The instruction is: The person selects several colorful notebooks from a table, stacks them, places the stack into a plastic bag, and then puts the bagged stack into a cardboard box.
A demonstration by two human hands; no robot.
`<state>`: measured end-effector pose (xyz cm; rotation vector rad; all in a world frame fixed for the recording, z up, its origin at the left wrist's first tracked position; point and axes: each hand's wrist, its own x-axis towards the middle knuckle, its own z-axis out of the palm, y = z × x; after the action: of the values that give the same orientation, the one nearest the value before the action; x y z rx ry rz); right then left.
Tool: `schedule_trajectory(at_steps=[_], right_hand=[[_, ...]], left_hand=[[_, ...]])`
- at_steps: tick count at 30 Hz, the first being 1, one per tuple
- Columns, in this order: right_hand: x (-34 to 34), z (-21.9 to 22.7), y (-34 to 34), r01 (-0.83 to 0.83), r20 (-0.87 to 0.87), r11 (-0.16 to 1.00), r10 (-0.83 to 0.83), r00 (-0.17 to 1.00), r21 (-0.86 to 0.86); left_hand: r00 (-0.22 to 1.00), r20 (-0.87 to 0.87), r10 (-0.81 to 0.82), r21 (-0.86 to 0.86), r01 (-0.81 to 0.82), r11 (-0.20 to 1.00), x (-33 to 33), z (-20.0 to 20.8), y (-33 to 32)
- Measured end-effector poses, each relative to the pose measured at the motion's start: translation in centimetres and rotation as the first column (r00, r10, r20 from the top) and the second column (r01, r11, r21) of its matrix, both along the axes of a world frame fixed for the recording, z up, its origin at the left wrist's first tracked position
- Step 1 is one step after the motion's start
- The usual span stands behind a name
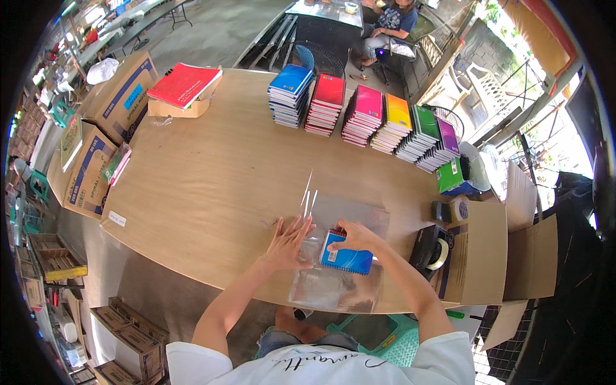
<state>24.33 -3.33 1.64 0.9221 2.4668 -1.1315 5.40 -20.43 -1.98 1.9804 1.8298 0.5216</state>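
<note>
Head view, blue notebook (347,259) (likely bagged), right hand (353,235)

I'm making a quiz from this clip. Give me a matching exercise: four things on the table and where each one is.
Things:
1. blue notebook
2. red notebooks
3. tape dispenser
4. left hand

Places:
A. on a small box at the far left
B. flat on the clear plastic sheet
C. under the right hand
D. at the right edge, beside a cardboard box

Pairs: 1-C, 2-A, 3-D, 4-B
</note>
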Motion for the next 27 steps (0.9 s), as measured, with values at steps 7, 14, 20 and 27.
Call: schedule_trajectory(at_steps=[7, 14, 20, 27], right_hand=[[-0.6, 0.2, -0.8, -0.012, 0.012, 0.994, 0.010, 1.000, 0.108], [-1.2, 2.0, -0.8, -0.175, 0.154, 0.926, 0.129, 0.979, 0.334], [4.8, 5.3, -5.2, 0.477, -0.600, 0.773, -0.159, 0.784, 0.418], [11.3, 0.1, -15.0, 0.277, -0.480, 0.875, -0.059, 0.875, 0.397]], left_hand=[[1.000, 0.003, 0.003, -0.033, -0.003, 0.999, -0.1, 0.1, -0.2], [1.000, -0.010, -0.013, -0.041, 0.012, 0.999, 0.1, 0.5, -0.6], [0.996, 0.085, 0.012, 0.231, -0.031, 0.973, 3.6, 1.5, -5.3], [0.946, 0.181, -0.270, 0.077, 0.260, 0.963, 6.3, -2.6, -5.1]])
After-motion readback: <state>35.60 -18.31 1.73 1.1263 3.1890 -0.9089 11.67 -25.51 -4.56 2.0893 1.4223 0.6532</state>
